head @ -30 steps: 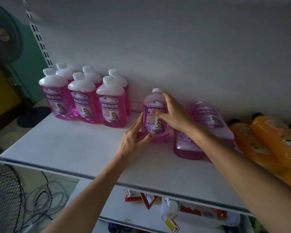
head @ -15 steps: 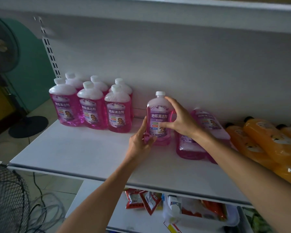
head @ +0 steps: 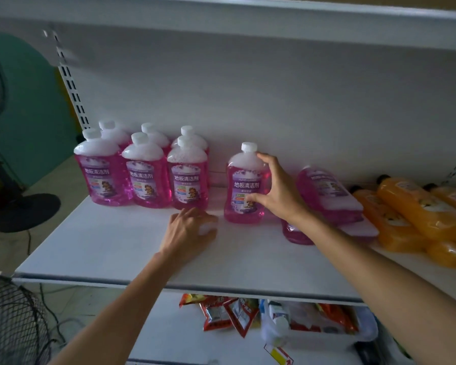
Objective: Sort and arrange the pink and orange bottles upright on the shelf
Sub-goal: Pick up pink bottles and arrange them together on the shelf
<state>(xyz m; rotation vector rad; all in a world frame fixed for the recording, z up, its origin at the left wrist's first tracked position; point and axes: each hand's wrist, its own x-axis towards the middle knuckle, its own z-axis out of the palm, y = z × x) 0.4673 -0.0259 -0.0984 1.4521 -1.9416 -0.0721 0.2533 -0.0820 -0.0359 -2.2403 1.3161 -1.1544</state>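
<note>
Right hand on the lone upright pink bottle

The right hand [head: 275, 192] clasped an upright pink bottle [head: 245, 185] on the white shelf [head: 111, 248] — thumb on the label, fingers around its shoulder. The left hand [head: 188, 230] hovered loosely curled and empty beside its base. Six pink bottles [head: 142, 172] stood grouped to the left; the orange bottles [head: 416, 214] lay toppled at the right.

black fan stand [head: 24, 210] on the floor at left, wire fan cage [head: 11, 322] lower left, red snack packs [head: 221, 314] bottom middle, green wall [head: 29, 106] upper left
</note>
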